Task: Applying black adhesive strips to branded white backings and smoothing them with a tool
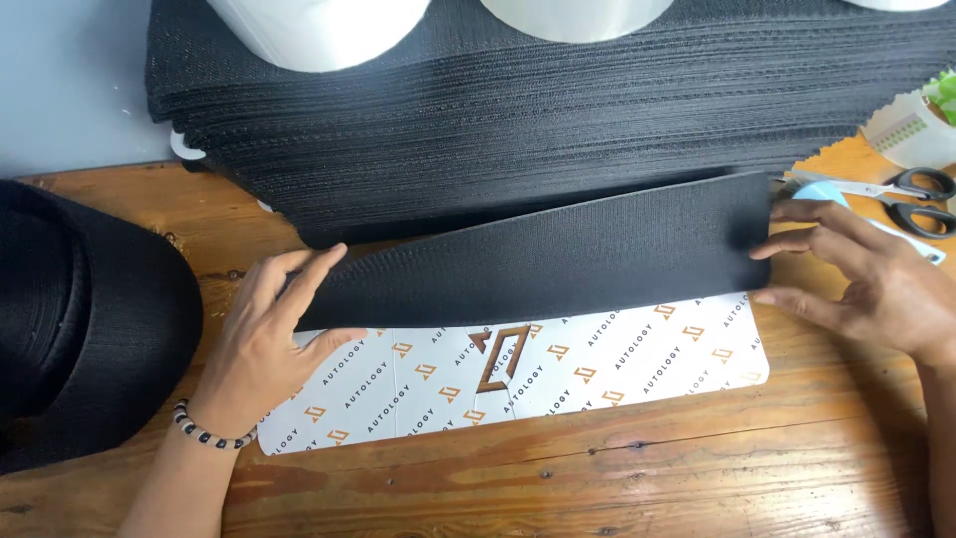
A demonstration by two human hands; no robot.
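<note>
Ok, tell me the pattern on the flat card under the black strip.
The card is white with repeated small orange-brown emblems and dark lettering, plus one larger central emblem; the head view shows it.

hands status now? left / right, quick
Left hand: open, fingers flat on the left end of the black strip.
Right hand: open, fingertips at the strip's right end.
</note>
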